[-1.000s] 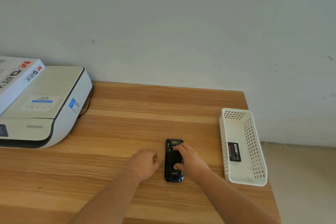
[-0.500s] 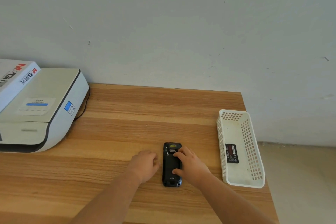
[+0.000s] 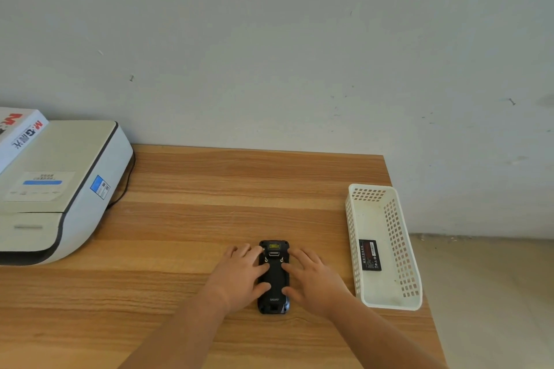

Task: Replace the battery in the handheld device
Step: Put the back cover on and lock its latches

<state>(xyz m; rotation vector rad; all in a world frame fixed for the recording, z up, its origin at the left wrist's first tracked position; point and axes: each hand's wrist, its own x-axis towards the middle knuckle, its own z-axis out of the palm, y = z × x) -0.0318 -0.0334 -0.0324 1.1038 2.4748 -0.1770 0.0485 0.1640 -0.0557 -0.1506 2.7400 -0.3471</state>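
A black handheld device (image 3: 273, 275) lies back-up on the wooden table (image 3: 209, 189), its yellow-labelled end pointing away from me. My left hand (image 3: 239, 274) rests against its left side, fingers spread, thumb and forefinger touching the device's edge. My right hand (image 3: 313, 277) mirrors it on the right side, thumb and forefinger on the back cover. A black battery (image 3: 369, 255) lies flat inside the white plastic basket (image 3: 401, 249) to the right.
A white printer (image 3: 60, 189) with a black cable stands at the table's left, a white box with red lettering (image 3: 18, 135) on top of it. The table's right edge runs just beyond the basket. A grey wall stands behind.
My left hand has uncurled and moved right onto the device's left edge. My right hand shifted off the top of the device to its right side. The device lies in the same place.
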